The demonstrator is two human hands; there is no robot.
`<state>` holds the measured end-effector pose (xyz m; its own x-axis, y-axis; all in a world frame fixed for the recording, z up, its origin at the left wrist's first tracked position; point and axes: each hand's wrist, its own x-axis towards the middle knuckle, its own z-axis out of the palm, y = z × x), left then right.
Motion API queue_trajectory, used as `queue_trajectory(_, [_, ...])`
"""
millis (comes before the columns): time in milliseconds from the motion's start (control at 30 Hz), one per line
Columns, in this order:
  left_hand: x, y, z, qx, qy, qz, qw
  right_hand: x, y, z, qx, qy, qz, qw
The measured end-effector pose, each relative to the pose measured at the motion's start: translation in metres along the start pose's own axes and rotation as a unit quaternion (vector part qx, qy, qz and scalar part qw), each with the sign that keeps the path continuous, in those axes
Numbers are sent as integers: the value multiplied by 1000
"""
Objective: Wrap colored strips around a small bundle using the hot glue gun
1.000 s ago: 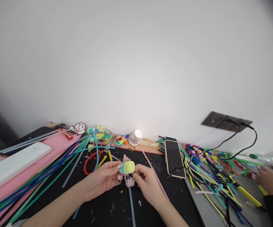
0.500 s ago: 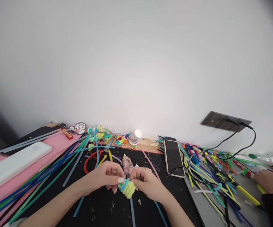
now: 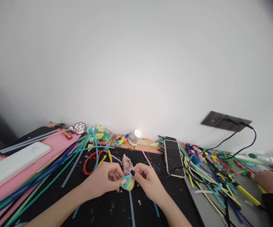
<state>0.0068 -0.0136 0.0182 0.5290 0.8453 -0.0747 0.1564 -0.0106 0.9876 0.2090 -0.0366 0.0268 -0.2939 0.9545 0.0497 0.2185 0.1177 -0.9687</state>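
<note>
Between my two hands is a small coiled pipe-cleaner figure (image 3: 128,183), yellow with blue and green bands. My left hand (image 3: 106,178) pinches its left side with thumb and fingers. On the other side, the thumb and fingertips of my right hand (image 3: 145,178) are closed on its upper right edge. Just behind it lies a glue gun (image 3: 127,164) with a stained, pale nozzle end, its rear hidden by the figure and my fingers. Red-handled scissors (image 3: 88,164) rest beyond my left wrist. A pale blue pipe cleaner (image 3: 132,209) lies on the black mat below the figure.
Long pipe cleaners (image 3: 53,171) fan across the left side beside a white power bank (image 3: 18,165). A phone (image 3: 174,157) lies right of centre, and a paper cup (image 3: 135,137) stands at the wall. At right are pliers (image 3: 241,190) and a co-worker's hand (image 3: 270,182).
The coiled figure has been turned and tipped, so its blue-green end now faces up toward me. It has risen slightly, and my right thumb has moved onto its top edge.
</note>
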Motion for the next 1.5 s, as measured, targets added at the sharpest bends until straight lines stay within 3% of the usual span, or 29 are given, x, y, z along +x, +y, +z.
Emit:
queue_trajectory(167, [2, -2, 2, 29, 77, 8, 997, -2, -3, 5, -94, 32, -8, 995])
queue_trajectory(400, [3, -4, 0, 25, 146, 28, 989, -7, -6, 10, -171, 6, -50, 984])
queue_trajectory(600, [6, -5, -1, -98, 191, 30, 976, -10, -4, 13, -210, -22, -92, 973])
queue_trajectory(733, [8, -2, 2, -181, 202, -20, 962, -9, -5, 14, -212, -44, -96, 972])
queue_trajectory(833, [6, 1, 4, -228, 182, -52, 955, -8, -5, 15, -213, -48, -98, 971])
queue_trajectory(1000, [5, 0, 7, -335, 99, -73, 934, -5, 1, 14, -173, -49, -62, 982])
queue_trajectory(1233, [4, -6, 5, -401, 22, -116, 909, 0, 16, 14, -68, -53, 26, 996])
queue_trajectory(1367, [1, -1, 2, -370, -22, -119, 921, 2, 17, 11, -61, -7, 28, 998])
queue_trajectory(1500, [0, 3, 2, -243, -43, -93, 965, 4, 13, 6, -54, 56, 29, 997])
